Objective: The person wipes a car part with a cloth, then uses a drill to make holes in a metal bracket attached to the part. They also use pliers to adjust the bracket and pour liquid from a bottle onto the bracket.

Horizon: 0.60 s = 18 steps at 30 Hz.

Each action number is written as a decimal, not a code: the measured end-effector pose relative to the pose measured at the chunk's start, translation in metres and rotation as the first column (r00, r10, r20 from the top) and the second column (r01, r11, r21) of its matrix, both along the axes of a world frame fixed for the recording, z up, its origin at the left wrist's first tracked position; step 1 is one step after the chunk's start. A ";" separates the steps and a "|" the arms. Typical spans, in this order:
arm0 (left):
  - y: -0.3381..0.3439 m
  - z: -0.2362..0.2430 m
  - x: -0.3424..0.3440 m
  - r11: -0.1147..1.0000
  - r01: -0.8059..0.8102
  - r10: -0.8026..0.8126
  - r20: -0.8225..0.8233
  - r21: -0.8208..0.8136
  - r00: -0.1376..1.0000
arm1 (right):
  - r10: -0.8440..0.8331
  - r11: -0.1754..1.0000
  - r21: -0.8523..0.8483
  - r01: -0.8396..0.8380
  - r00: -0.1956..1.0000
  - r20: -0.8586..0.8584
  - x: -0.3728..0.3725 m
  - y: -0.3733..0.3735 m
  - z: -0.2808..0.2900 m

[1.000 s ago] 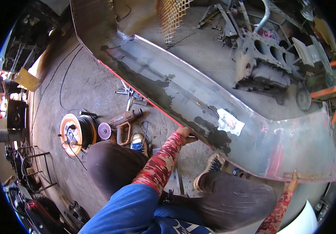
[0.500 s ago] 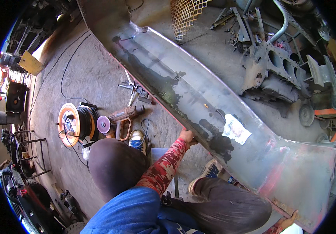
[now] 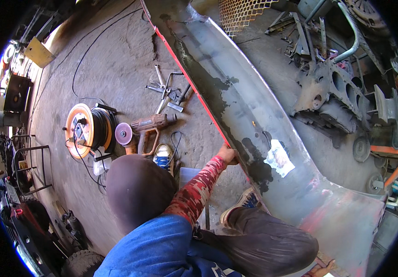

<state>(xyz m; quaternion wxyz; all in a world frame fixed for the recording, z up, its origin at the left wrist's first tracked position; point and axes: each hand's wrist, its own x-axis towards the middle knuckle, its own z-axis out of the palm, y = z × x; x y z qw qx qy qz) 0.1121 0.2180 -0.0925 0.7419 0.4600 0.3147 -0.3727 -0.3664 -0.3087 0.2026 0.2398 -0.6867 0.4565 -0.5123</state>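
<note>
A long, curved sheet-metal panel (image 3: 208,76), shaped like a vehicle bumper, slants from the top down to the lower right. Its hollow grey inner face is turned up, with dark wet-looking blotches, a white patch (image 3: 280,158) and a red near edge. My left hand (image 3: 228,154) is closed round that red edge, about midway along, its fingers partly hidden. At the lower right, my right hand (image 3: 321,268) grips the same panel by its near edge close to the wide end; most of that arm is behind my bent knee (image 3: 277,244).
On the concrete floor to the left stand an orange cable reel (image 3: 80,129), a grinder with a pinkish disc (image 3: 123,133) and a dusty power tool (image 3: 155,122). Hand tools (image 3: 169,92) lie near the panel. Beyond it are an engine block (image 3: 328,94), metal scraps and yellowish mesh (image 3: 243,16).
The panel's far end has swung right in view, and the panel has tilted so more of its red edge shows. Hand tools behind it have come into sight. Both hands keep their hold.
</note>
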 end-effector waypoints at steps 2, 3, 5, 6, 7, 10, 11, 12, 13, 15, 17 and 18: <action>0.003 -0.009 -0.002 0.999 -0.040 0.039 -0.039 -0.020 0.998 | 0.026 0.999 0.026 -0.026 1.000 0.008 0.001 0.024 0.000; 0.003 -0.014 -0.002 0.997 -0.070 0.068 -0.061 -0.023 0.996 | 0.036 0.999 0.027 -0.036 0.999 0.003 0.001 0.034 0.003; -0.001 -0.021 -0.003 0.995 -0.095 0.091 -0.080 -0.038 0.993 | 0.051 0.999 0.013 -0.050 0.998 -0.022 0.001 0.049 0.012; -0.004 -0.024 -0.002 0.994 -0.090 0.086 -0.074 -0.054 0.994 | 0.059 0.998 -0.007 -0.059 0.998 -0.033 0.002 0.054 0.018; -0.009 -0.025 -0.001 0.993 -0.088 0.082 -0.072 -0.073 0.994 | 0.068 0.997 -0.025 -0.069 0.996 -0.054 0.004 0.058 0.025; -0.015 -0.023 0.005 0.994 0.085 -0.087 -0.029 -0.074 0.996 | 0.090 0.961 -0.232 -0.150 0.964 -0.249 0.019 0.071 0.048; -0.016 -0.022 0.009 0.985 0.136 -0.139 -0.024 -0.105 0.990 | 0.118 0.925 -0.307 -0.224 0.937 -0.328 0.028 0.077 0.055; -0.016 -0.021 0.012 0.977 0.188 -0.189 -0.005 -0.104 0.982 | 0.302 0.953 0.007 -0.302 0.953 0.026 0.041 0.080 0.061; -0.016 -0.019 0.017 0.970 0.211 -0.211 0.013 -0.120 0.977 | 0.306 0.946 0.075 -0.317 0.943 0.128 0.057 0.085 0.067; -0.016 -0.018 0.023 0.959 0.256 -0.254 0.029 -0.119 0.967 | 0.283 0.911 0.201 -0.360 0.901 0.330 0.085 0.093 0.073; -0.015 -0.018 0.023 0.954 0.258 -0.269 -0.052 -0.153 0.962 | 0.277 0.872 0.277 -0.404 0.873 0.402 0.108 0.098 0.067; -0.009 -0.022 0.024 0.954 0.271 -0.280 -0.055 -0.128 0.958 | 0.269 0.849 0.313 -0.426 0.858 0.437 0.115 0.100 0.061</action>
